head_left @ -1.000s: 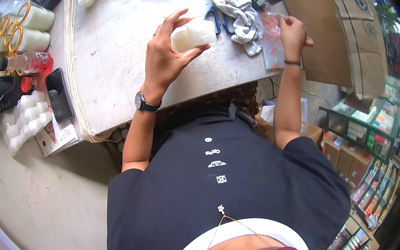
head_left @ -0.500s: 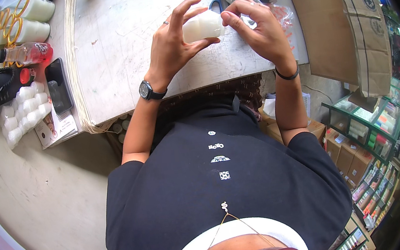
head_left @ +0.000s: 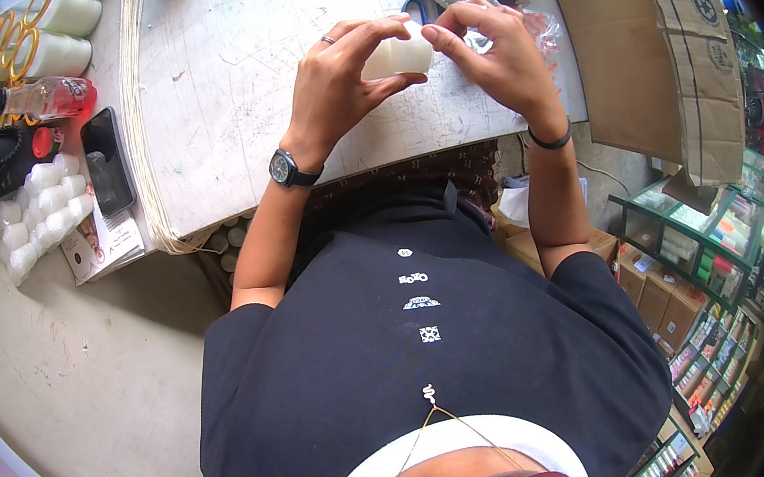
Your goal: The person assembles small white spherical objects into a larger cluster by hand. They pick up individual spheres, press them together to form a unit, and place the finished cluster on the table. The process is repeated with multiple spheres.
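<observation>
Both hands now meet over the worktable (head_left: 220, 87): the left hand (head_left: 335, 87) grips a small white plastic bottle (head_left: 398, 55), and the right hand (head_left: 498, 57), which a second ago was off at the clear bag (head_left: 542, 28), has come in to pinch its end. What those fingers work on is hidden. Beyond them, blue scissors (head_left: 414, 6) are half covered.

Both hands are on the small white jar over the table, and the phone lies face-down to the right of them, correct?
Not quite. In the head view both the left hand and right hand do hold the white jar over the table, but the phone lies to the left of them, at the table's left edge, not the right.
</observation>
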The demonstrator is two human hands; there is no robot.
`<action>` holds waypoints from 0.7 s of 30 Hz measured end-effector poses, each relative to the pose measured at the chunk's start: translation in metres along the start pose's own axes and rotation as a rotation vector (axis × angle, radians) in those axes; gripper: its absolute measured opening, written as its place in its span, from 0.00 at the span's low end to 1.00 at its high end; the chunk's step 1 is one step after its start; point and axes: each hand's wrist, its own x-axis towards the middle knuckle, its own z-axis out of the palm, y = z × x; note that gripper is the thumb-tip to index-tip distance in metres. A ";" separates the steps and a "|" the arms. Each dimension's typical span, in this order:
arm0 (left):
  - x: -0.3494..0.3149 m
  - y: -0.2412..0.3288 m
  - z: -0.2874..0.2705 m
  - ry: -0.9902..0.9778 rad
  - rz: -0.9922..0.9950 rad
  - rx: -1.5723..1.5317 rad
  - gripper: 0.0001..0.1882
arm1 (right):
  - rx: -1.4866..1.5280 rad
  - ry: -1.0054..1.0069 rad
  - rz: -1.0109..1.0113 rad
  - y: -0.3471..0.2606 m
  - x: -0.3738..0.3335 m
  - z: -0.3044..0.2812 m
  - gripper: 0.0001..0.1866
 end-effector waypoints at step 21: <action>-0.012 -0.013 0.002 0.081 0.130 -0.003 0.22 | 0.366 -0.213 0.369 0.037 -0.006 0.017 0.28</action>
